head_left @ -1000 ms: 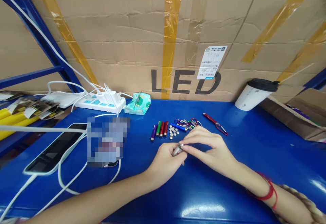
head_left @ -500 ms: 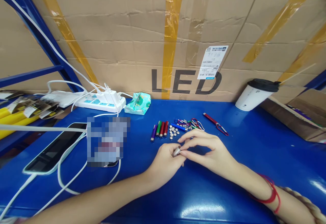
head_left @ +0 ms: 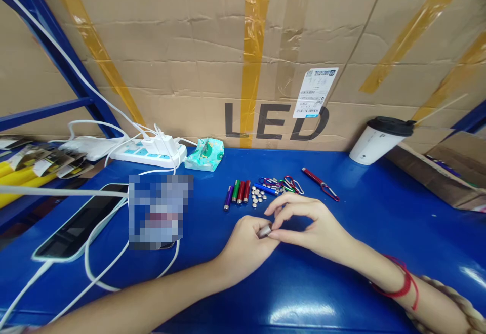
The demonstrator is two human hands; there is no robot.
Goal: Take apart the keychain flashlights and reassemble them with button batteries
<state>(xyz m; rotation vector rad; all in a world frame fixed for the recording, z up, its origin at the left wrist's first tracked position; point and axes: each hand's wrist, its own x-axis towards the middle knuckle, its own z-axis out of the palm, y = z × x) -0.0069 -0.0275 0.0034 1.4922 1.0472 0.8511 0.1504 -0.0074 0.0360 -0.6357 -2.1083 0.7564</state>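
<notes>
My left hand (head_left: 248, 245) is closed around a small silver cylinder (head_left: 265, 231), whose end shows between thumb and forefinger. The rest of it is hidden in the hand. Thumb and fingertips of my right hand (head_left: 304, 220) pinch at the cylinder's exposed end; anything smaller between them cannot be made out. Just beyond the hands lie several button cells (head_left: 256, 196). Beside these are a purple tube (head_left: 228, 198), a green tube (head_left: 236, 191), two red tubes (head_left: 244, 192) and a blue tube (head_left: 267, 189), with carabiner clips (head_left: 292, 184) behind.
A red penlight with a clip (head_left: 314, 178) lies farther right. Behind stand a paper cup (head_left: 374, 141), a tissue pack (head_left: 205, 155) and a power strip (head_left: 148, 158). A phone (head_left: 81, 222) and white cables occupy the left. A large cardboard box (head_left: 182, 71) walls off the back; an open carton (head_left: 429, 177) sits right.
The silver cylinder has turned in my left hand to lie more level. My right fingertips have shifted slightly along its end.
</notes>
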